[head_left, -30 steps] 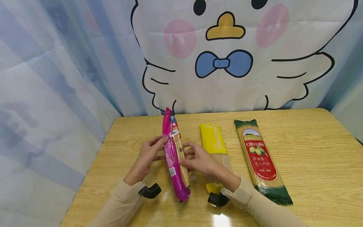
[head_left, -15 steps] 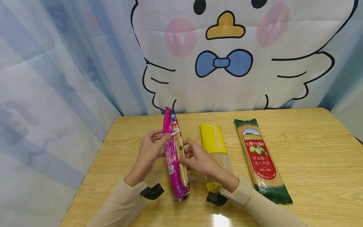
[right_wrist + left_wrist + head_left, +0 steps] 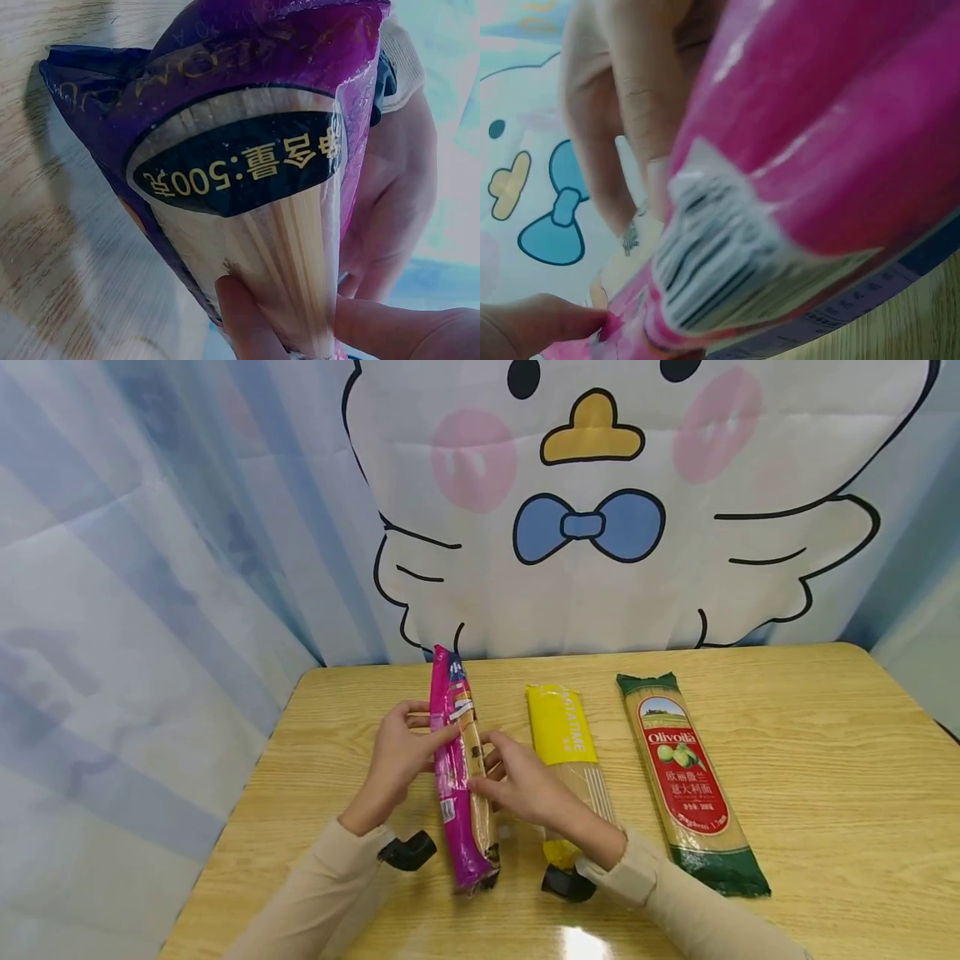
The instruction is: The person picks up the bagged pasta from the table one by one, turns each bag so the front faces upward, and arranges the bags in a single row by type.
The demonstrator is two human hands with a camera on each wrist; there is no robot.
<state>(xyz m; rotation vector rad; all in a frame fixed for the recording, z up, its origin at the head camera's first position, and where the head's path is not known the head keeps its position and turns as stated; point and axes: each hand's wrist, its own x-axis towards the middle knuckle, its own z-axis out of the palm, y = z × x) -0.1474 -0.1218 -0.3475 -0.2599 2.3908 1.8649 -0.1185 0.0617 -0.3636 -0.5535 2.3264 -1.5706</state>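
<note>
A long magenta spaghetti packet (image 3: pixel 455 777) stands on its side edge near the middle of the table, between both hands. My left hand (image 3: pixel 397 756) grips it from the left, thumb across the top. From the right, my right hand (image 3: pixel 521 781) pinches it, thumb on the clear strip where pale pasta sticks show. The left wrist view shows a barcode label (image 3: pixel 712 247) on the magenta film. In the right wrist view, the dark printed oval (image 3: pixel 240 161) reads 500 above the visible sticks. Some fingers are hidden behind the packet.
A yellow pasta packet (image 3: pixel 558 727) lies right of the hands, partly under the right forearm. Farther right lies a green-ended spaghetti packet (image 3: pixel 686 777) with a red label. A cartoon-printed curtain (image 3: pixel 585 593) hangs behind the wooden table (image 3: pixel 825 760).
The left thumb has moved over the top of the packet toward the clear strip. The packet has turned slightly, its near end shifting left. The other two packets have stayed put.
</note>
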